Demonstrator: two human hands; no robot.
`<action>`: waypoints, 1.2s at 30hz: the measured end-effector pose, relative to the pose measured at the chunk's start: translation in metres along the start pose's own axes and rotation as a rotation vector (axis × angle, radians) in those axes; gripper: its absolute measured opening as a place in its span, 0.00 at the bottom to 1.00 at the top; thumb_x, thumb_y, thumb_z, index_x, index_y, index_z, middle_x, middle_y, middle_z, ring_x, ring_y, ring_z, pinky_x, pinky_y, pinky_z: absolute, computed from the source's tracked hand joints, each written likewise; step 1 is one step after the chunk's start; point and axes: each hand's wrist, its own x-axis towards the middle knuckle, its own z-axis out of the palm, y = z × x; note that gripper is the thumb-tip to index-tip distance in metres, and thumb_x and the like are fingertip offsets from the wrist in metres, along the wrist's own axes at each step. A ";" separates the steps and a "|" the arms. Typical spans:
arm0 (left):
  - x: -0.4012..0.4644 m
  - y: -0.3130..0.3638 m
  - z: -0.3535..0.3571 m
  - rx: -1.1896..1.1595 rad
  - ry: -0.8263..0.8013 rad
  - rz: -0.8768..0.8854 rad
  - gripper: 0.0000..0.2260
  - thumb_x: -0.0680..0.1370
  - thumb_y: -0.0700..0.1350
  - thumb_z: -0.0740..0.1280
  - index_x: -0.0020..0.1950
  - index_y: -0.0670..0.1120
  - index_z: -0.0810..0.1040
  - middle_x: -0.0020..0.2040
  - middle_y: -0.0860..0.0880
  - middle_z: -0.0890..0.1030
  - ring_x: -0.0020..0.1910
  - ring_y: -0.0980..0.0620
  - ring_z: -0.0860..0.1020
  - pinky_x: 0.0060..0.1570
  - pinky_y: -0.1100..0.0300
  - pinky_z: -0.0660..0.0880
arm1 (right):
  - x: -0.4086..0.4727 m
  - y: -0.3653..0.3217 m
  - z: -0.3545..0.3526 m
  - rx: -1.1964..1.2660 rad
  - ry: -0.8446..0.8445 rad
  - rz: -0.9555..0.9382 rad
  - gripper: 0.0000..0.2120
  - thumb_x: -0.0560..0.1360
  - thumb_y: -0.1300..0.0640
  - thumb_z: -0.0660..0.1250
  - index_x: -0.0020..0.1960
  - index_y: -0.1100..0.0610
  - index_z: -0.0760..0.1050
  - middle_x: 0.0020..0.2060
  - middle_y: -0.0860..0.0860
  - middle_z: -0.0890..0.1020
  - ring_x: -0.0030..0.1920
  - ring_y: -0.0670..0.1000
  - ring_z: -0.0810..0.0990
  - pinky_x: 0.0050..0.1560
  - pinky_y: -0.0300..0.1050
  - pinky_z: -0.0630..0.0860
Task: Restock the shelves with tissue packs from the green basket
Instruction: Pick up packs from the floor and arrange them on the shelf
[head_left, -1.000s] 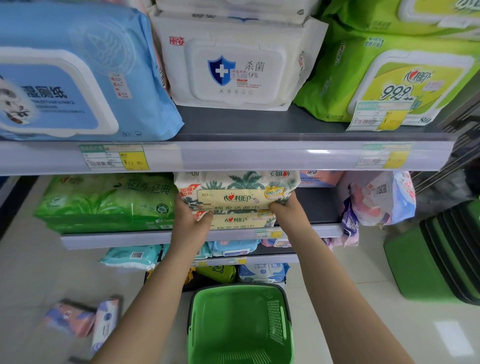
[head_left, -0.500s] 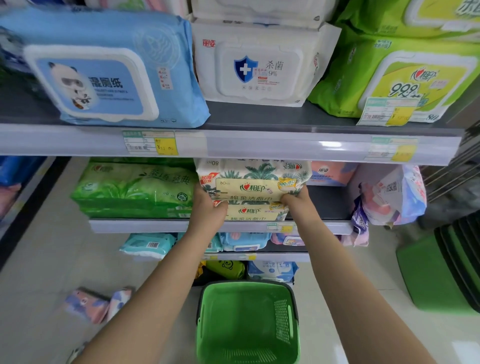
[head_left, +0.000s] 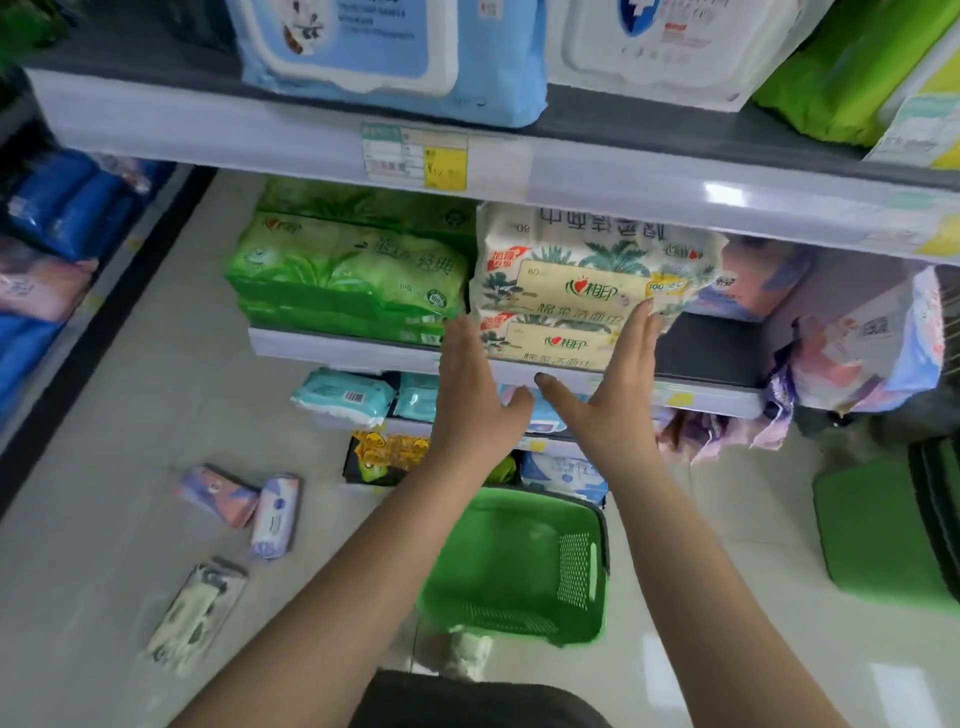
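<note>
Lower left of the frame, a few small packs lie on the floor. At centre, our left hand is flat and open, holding nothing, beside the stacked cream tissue packs on the middle shelf. Our right hand, fingers straight, touches their front. We should press evenly to square them. The green basket below looks empty.

Three small packs lie scattered on the pale floor; a green, perhaps plastic, stool stands at right
</note>
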 end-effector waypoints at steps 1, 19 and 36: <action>-0.006 -0.007 -0.006 0.017 0.010 0.002 0.40 0.77 0.46 0.65 0.76 0.45 0.37 0.77 0.49 0.38 0.76 0.52 0.40 0.71 0.60 0.42 | -0.006 -0.006 0.009 -0.006 -0.008 -0.022 0.51 0.70 0.51 0.72 0.75 0.62 0.38 0.76 0.53 0.42 0.76 0.54 0.38 0.71 0.43 0.41; -0.093 -0.298 -0.175 0.317 0.081 -0.478 0.40 0.74 0.50 0.65 0.77 0.43 0.42 0.77 0.43 0.42 0.76 0.43 0.43 0.73 0.46 0.46 | -0.085 -0.132 0.285 -0.091 -0.645 -0.098 0.49 0.69 0.52 0.73 0.76 0.53 0.41 0.76 0.55 0.48 0.76 0.54 0.45 0.73 0.50 0.49; -0.099 -0.713 -0.204 0.448 -0.142 -0.937 0.41 0.73 0.50 0.66 0.76 0.43 0.43 0.77 0.41 0.43 0.76 0.42 0.46 0.73 0.48 0.47 | -0.111 -0.015 0.692 -0.497 -1.056 0.114 0.49 0.70 0.46 0.71 0.76 0.52 0.39 0.76 0.60 0.49 0.75 0.59 0.50 0.74 0.52 0.51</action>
